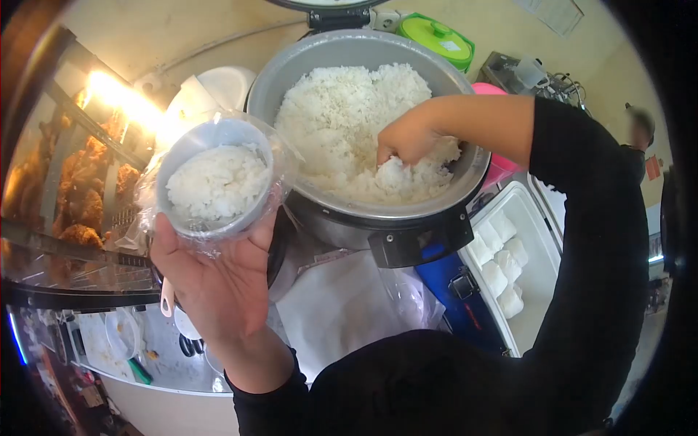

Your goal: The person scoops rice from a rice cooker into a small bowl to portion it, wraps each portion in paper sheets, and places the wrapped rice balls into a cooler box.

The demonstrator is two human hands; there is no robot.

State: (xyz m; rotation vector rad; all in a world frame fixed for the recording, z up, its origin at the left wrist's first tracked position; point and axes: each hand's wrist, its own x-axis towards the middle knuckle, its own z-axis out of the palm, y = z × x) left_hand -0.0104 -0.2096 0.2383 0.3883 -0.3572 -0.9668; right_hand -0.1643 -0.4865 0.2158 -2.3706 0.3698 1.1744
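Bowl in left hand, right hand in rice

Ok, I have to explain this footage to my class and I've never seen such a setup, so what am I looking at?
There is no machine here, just a person's two bare hands, seen in one picture from a camera worn on the head, looking forward and down. The left hand holds up a bowl lined with clear plastic, with rice in it. The right hand reaches into the rice in a large pot; its fingertips are partly hidden. To the pot's left, a lit display case holds browned food; to its right, an open cooler holds white packets.
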